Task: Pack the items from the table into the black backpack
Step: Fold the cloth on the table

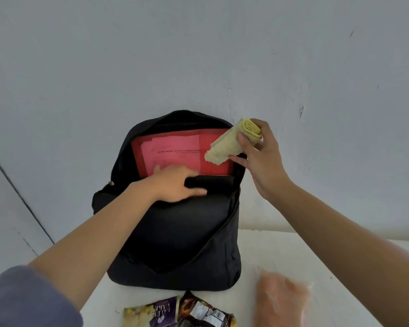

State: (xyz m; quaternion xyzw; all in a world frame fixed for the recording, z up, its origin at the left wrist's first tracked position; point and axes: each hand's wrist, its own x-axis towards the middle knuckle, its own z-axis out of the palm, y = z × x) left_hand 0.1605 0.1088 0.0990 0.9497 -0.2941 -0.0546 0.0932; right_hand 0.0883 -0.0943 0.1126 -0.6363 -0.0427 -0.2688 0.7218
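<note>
Partly hidden red folder [175,149], blurred pinkish item [281,300]

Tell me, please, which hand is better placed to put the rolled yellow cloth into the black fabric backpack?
The right hand: it grips the rolled yellow cloth above the open black fabric backpack, while the left hand holds its front edge.

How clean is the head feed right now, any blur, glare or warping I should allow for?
Head view: soft, even light, no glare or hard shadows; the black backpack reads as a near-featureless dark mass; the orange item at lower right is blurred; the rolled yellow cloth in the right hand and the red folder are sharp; wide-angle stretch shows toward the frame edges.
</note>
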